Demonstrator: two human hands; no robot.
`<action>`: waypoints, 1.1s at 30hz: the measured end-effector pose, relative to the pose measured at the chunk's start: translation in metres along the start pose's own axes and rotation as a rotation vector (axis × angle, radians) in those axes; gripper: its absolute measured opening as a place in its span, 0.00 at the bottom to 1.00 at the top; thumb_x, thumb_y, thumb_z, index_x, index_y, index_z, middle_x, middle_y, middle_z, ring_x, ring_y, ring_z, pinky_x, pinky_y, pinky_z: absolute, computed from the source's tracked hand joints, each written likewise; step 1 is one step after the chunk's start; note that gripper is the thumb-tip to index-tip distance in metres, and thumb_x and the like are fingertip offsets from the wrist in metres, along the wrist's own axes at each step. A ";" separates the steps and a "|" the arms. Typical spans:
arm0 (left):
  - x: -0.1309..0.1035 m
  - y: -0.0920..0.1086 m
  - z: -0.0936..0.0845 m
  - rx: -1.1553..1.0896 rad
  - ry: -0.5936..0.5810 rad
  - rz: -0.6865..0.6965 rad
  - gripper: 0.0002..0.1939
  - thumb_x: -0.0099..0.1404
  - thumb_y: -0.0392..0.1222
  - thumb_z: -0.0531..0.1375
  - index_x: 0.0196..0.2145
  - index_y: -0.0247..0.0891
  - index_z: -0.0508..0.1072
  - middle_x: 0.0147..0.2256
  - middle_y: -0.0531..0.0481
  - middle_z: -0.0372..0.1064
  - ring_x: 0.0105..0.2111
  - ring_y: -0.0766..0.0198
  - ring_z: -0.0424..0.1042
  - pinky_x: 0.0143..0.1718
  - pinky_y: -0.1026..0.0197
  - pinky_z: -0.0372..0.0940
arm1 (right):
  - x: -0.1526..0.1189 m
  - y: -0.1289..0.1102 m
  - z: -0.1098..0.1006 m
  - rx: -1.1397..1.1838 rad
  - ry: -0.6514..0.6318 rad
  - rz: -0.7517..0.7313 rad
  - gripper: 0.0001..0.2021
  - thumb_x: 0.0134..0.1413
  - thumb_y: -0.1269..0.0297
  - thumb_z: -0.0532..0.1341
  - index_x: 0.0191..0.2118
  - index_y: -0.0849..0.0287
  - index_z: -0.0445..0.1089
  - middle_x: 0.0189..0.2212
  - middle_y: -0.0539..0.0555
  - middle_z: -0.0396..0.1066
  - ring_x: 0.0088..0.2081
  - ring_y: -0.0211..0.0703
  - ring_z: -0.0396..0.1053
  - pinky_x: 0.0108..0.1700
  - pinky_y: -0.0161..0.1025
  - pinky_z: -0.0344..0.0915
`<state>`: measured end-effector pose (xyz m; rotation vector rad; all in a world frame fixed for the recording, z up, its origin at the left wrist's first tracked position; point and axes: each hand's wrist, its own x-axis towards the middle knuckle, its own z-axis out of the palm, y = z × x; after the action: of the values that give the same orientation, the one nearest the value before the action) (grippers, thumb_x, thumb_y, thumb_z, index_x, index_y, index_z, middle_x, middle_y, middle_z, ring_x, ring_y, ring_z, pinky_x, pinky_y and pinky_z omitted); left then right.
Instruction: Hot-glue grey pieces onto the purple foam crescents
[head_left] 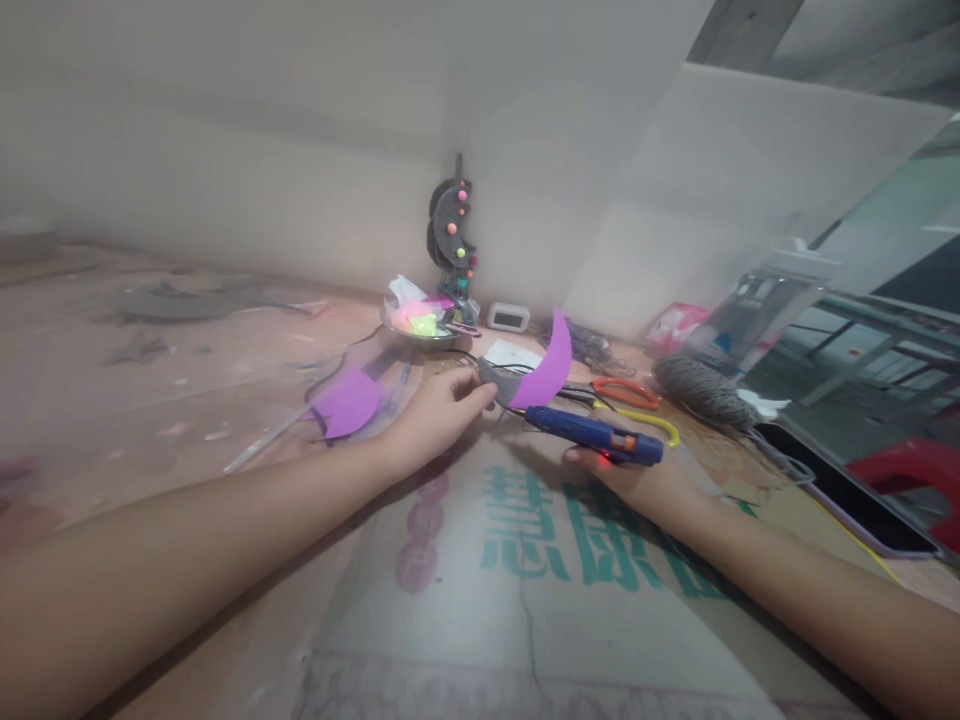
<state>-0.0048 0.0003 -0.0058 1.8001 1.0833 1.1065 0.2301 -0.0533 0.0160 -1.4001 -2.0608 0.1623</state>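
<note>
The left hand (448, 408), reaching in from lower left, pinched a purple crescent (548, 372) at centre; the right hand (646, 487), from lower right, gripped a glue gun (581, 430).

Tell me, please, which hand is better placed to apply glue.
Probably the right hand: it holds the glue gun close to the purple crescent, which the left hand appears to grip.

Bare left forearm (247, 515) and right forearm (787, 570) reach forward, converging before the person. The left grip (448, 408) pinches, thumb (475, 403) extended opposite bent fingers; the right grip (641, 483), slightly nearer the body, is curled, its fingers largely hidden.
</note>
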 end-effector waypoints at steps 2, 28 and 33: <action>0.000 0.000 0.000 -0.001 -0.005 -0.002 0.15 0.64 0.49 0.54 0.26 0.36 0.70 0.23 0.53 0.65 0.25 0.66 0.63 0.27 0.64 0.56 | 0.000 0.001 0.000 0.002 0.000 0.006 0.09 0.48 0.56 0.62 0.24 0.52 0.66 0.19 0.47 0.69 0.22 0.42 0.67 0.25 0.37 0.65; 0.000 0.000 0.000 0.005 0.002 0.006 0.15 0.63 0.49 0.54 0.25 0.36 0.70 0.22 0.53 0.65 0.23 0.67 0.62 0.27 0.63 0.56 | 0.001 0.003 -0.001 -0.038 0.060 0.079 0.07 0.46 0.56 0.63 0.25 0.51 0.67 0.19 0.48 0.69 0.22 0.45 0.68 0.24 0.42 0.66; -0.001 0.000 0.000 -0.009 -0.008 -0.012 0.15 0.63 0.49 0.55 0.26 0.36 0.69 0.23 0.54 0.66 0.24 0.67 0.63 0.28 0.64 0.56 | 0.001 0.004 0.000 -0.046 0.088 0.089 0.08 0.46 0.56 0.63 0.24 0.51 0.67 0.19 0.48 0.70 0.22 0.45 0.69 0.24 0.41 0.67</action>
<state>-0.0046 -0.0004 -0.0059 1.7879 1.0815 1.0948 0.2330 -0.0506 0.0143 -1.5012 -1.9425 0.0893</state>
